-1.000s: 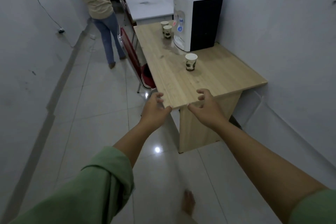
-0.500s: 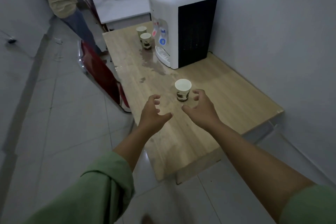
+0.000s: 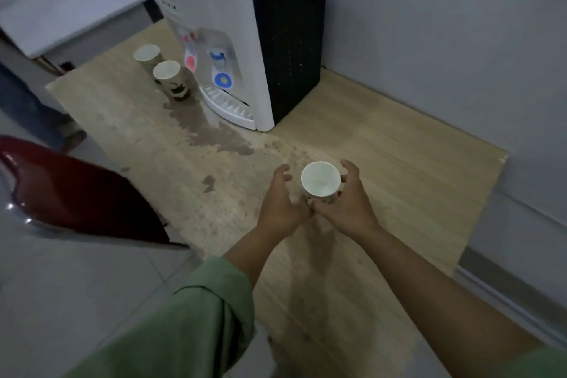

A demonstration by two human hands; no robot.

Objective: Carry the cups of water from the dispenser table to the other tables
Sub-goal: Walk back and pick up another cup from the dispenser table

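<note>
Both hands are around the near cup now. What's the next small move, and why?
Probably close both hands onto the near cup and lift it straight up. The right hand looks to be touching it already, the left hand is open beside it, and spilled water wets the table.

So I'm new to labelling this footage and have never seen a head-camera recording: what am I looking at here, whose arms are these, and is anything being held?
The picture comes from one wide-angle camera worn on a person's head, looking forward and down, so the arms reaching in from the bottom are the wearer's own. There is no robot. In front stands a wooden table with a white water dispenser against the wall. Two paper cups stand beside its taps, and a wet patch spreads from the drip tray. A third, nearer cup stands between the hands. The right hand curls around it, fingers at its side; the left hand is open just beside it. Whether the cup has left the table yet, I cannot tell. A red chair stands to the left.
</note>
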